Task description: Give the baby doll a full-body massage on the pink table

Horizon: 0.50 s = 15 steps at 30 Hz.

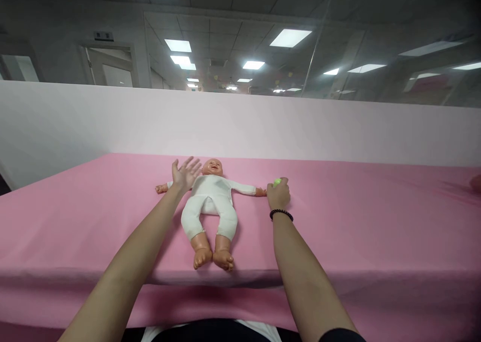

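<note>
A baby doll (pixel 212 191) with a white cloth body lies on its back on the pink-covered table (pixel 361 221), its feet toward me and its arms stretched out to the sides. My left hand (pixel 185 174) is raised over the doll's arm on the left, beside its head, with the fingers spread and nothing held. My right hand (pixel 278 195) is closed around a small yellow-green object (pixel 277 182), just past the doll's hand on the right. Most of that object is hidden by my fingers, so its kind does not show. A dark beaded bracelet (pixel 281 214) circles my right wrist.
Behind the table runs a low white partition (pixel 240 124), with glass panes above it. The cloth hangs over the table's front edge, close to my body. Part of a reddish-brown thing (pixel 476 183) shows at the far right edge; I cannot make out what it is.
</note>
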Available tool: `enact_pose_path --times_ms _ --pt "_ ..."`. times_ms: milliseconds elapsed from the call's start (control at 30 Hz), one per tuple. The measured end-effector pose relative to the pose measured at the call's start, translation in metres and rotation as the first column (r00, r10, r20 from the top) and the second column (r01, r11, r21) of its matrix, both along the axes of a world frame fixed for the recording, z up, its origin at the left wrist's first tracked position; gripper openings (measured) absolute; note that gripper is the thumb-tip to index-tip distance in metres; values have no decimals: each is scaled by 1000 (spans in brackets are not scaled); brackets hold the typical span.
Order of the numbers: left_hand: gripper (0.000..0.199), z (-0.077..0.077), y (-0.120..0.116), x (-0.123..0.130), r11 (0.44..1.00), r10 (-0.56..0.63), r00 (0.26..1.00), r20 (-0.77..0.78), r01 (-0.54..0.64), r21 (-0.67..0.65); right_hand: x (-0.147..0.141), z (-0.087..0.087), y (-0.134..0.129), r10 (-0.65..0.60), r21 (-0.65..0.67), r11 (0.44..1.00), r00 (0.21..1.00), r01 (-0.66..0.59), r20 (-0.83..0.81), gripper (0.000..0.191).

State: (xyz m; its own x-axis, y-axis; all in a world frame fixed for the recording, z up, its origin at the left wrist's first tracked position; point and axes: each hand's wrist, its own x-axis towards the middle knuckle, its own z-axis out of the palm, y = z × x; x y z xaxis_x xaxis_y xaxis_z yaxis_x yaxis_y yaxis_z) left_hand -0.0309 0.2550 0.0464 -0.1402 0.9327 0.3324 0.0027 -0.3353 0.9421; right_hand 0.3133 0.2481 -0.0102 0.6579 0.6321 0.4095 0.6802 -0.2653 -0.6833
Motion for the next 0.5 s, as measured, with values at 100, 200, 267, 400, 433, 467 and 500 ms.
enact_pose_path --times_ms 100,200,267,400,433,467,500 --pt "94 0 -14 32 815 -508 711 486 579 5 0 -1 -1 61 -15 998 998 -61 -3 46" --pt "103 -7 -23 51 661 -543 535 647 748 -64 -14 2 0 212 -6 977 976 -212 41 42" --pt "105 -12 -24 57 649 -499 561 661 747 -144 -30 4 3 365 13 930 927 -367 83 38" --pt "105 -19 -22 59 670 -427 608 670 710 -217 -62 3 9 584 74 799 799 -597 146 38" --pt "106 -20 -22 59 671 -422 610 671 708 -221 -68 3 9 615 90 771 773 -631 156 37" --pt "106 -20 -22 59 670 -423 610 669 709 -223 -72 4 9 639 106 745 751 -658 165 38" --pt "106 -20 -22 59 667 -427 611 667 711 -223 -75 5 8 659 121 723 732 -680 175 39"
